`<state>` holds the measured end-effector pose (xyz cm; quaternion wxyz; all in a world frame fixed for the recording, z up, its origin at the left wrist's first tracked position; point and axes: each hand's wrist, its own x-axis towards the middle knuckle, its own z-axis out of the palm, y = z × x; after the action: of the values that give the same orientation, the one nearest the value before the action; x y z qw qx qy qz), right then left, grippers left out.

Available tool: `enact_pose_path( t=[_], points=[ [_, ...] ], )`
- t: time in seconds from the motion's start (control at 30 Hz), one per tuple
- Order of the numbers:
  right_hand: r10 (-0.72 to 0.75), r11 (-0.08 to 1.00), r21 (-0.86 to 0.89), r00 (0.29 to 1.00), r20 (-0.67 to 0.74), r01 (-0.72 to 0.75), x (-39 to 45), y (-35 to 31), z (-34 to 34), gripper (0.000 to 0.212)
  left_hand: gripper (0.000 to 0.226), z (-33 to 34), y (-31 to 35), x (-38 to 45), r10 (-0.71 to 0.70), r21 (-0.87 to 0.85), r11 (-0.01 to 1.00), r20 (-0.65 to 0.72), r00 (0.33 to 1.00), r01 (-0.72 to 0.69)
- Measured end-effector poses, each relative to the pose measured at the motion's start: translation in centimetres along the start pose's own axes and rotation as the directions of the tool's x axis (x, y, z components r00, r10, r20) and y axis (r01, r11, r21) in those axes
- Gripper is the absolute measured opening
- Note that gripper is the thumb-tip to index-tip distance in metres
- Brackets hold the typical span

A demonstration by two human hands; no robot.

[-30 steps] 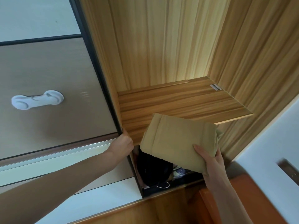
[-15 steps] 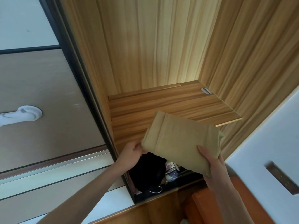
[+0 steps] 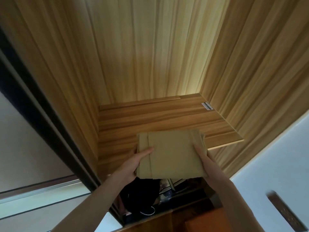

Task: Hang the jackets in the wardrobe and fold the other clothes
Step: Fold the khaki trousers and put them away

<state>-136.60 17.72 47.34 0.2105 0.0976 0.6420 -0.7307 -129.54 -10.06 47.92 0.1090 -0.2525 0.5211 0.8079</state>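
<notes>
A folded khaki garment (image 3: 172,154) is held level in front of the wooden wardrobe shelf (image 3: 167,118), its far edge over the shelf's front part. My left hand (image 3: 133,164) grips its left side, thumb on top and fingers underneath. My right hand (image 3: 204,158) grips its right side the same way. The shelf surface behind the garment is bare wood.
The wardrobe's wooden back and side panels (image 3: 150,47) rise around the shelf. A dark sliding-door frame (image 3: 41,114) runs down the left. Below the shelf, dark clothes (image 3: 138,195) and other items lie in a lower compartment. A white wall (image 3: 275,156) is at the right.
My left hand left the door edge and took the garment's left side. The garment turned square to the shelf and moved up toward it. The view shifted right.
</notes>
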Motion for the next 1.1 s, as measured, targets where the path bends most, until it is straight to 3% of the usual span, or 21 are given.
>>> enact_pose_path(
  t=[0.13,0.43,0.57,0.8,0.9,1.0,1.1],
  points=[
    [0.054,0.995,-0.084,0.998,-0.011,-0.055,5.6,-1.3,-0.8,0.091,0.087,1.8,-0.1,3.3,0.056,-0.023,0.998,-0.145,0.988,-0.06],
    [0.164,0.955,-0.252,0.986,0.014,-0.155,16.2,-0.7,-1.7,0.082,0.099,2.7,-1.4,11.0,0.086,-0.042,0.994,-0.303,0.949,-0.104],
    [0.19,0.921,-0.355,0.981,0.039,-0.164,19.4,-0.8,-1.3,0.087,0.083,2.3,-2.1,13.7,0.122,-0.032,0.989,-0.361,0.925,-0.143],
    [0.162,0.869,-0.482,0.985,0.061,-0.114,22.6,-0.5,-0.5,0.075,0.064,2.4,-3.4,17.5,0.262,0.278,0.951,-0.497,0.827,-0.135],
    [0.072,0.764,-0.645,0.996,0.058,-0.018,23.3,-0.5,-0.3,0.068,0.064,2.7,-3.6,18.4,0.352,0.468,0.88,-0.527,0.774,-0.082],
    [-0.045,0.576,-0.816,0.999,0.022,0.044,23.1,0.2,0.0,0.064,0.075,3.0,-4.1,18.9,0.456,0.697,0.712,-0.553,0.697,0.087],
    [-0.126,0.534,-0.845,0.991,-0.051,0.024,22.1,1.0,1.0,0.065,0.075,3.3,-4.2,18.5,0.584,0.827,0.552,-0.473,0.66,0.105]
  ],
)
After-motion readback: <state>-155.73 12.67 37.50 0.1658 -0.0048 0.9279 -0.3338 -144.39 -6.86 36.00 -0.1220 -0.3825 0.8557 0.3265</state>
